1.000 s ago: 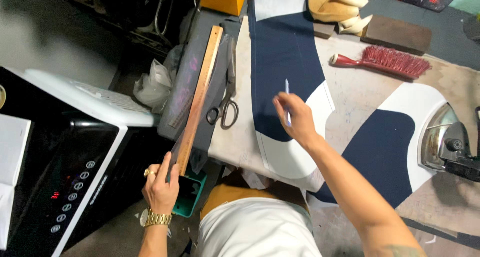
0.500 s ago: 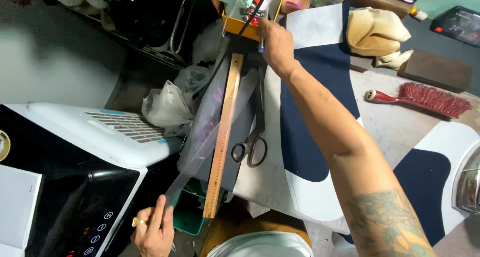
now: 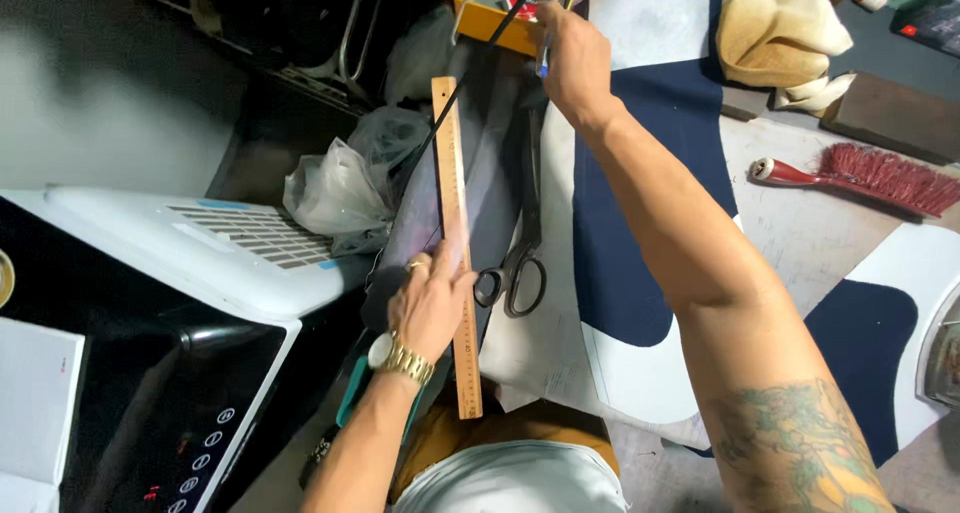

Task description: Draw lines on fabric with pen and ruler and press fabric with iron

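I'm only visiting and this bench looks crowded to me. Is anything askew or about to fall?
Maybe. The long wooden ruler lies along the table's left edge, its near end past the edge, with the left hand resting on it. The scissors lie flat beside it. The right hand reaches to the yellow box. Nothing looks spilled or damaged.

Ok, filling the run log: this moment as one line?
left hand: on ruler | right hand: at yellow box | scissors: idle

long wooden ruler [image 3: 456, 243] lies flat, running twelve to six along the surface's left edge; slim pen [image 3: 543, 61] stands near upright at one o'clock beside the yellow box [image 3: 497, 31].
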